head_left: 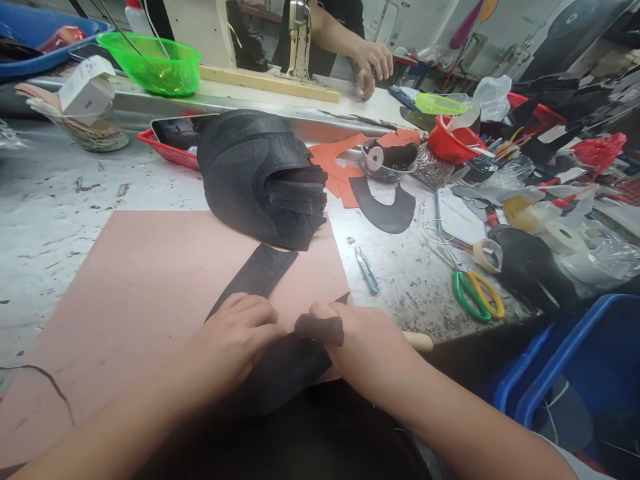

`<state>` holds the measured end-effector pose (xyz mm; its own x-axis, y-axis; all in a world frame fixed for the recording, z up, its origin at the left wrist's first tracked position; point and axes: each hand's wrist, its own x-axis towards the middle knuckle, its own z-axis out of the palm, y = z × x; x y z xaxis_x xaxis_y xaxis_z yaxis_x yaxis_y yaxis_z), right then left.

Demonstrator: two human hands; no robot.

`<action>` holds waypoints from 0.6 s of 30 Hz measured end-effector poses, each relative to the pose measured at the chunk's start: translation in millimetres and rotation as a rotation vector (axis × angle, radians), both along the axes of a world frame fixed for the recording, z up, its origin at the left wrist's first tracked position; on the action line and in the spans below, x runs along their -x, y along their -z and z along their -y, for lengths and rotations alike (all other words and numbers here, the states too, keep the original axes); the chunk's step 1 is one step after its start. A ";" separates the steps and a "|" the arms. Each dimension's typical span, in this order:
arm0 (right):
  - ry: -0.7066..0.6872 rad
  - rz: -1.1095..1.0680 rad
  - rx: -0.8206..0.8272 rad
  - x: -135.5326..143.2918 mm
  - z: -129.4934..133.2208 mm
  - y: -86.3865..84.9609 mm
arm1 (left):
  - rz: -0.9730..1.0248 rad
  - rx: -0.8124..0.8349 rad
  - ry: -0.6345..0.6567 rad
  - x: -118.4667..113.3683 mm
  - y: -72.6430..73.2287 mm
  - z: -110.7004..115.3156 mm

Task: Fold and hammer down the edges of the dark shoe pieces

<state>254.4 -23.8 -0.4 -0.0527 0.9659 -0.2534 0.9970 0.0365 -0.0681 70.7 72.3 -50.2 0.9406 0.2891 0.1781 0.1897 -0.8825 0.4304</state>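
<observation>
My left hand (245, 333) is closed, fingers pressed together on a black leather shoe-upper piece (295, 373) along its near edge. The fingers of my right hand (360, 333) are wrapped round a hammer; its dark head (320, 329) shows by my thumb and its pale wooden handle (417, 341) sticks out past my wrist. My fingertips nearly meet over the leather, and the exact contact is hidden. The leather's perforated strip (260, 273) runs up the pink board (165, 280) towards a stack of black leather uppers (260, 173).
Thread snips (367, 270) and scissors (477, 293) lie to the right, near a tape roll (487, 255). A blue bin (590, 347) stands at lower right. A green basket (155, 63) sits at the back. Across the table, another person's hand (373, 67) is beside a sewing machine (300, 40).
</observation>
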 end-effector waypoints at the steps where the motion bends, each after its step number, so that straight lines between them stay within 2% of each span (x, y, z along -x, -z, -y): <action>1: 0.000 -0.006 -0.001 0.0 0.0 -0.3 | -0.007 -0.012 0.022 0.5 -0.9 -0.5; 7: -0.001 -0.054 -0.073 2.4 0.1 4.7 | -0.058 -0.208 0.160 -0.6 -10.6 -1.4; 11: -0.010 -0.031 -0.073 3.2 0.9 1.8 | -0.090 -0.271 0.190 -2.3 -16.2 -3.7; 13: 0.011 -0.057 -0.076 2.6 1.4 -3.6 | -0.121 -0.280 0.151 -2.5 -15.7 -4.5; 15: 0.055 -0.072 -0.101 2.2 1.2 -8.3 | -0.131 -0.268 0.058 -2.6 -12.7 -3.1; 18: 0.108 -0.044 -0.124 3.5 -2.2 -7.7 | -0.117 -0.170 -0.092 -2.4 -5.4 3.8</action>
<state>250.9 -21.6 7.4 0.0446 0.9903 -0.1318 0.9917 -0.0598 -0.1139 73.0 68.6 -44.9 0.9286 0.3501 0.1233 0.3129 -0.9170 0.2472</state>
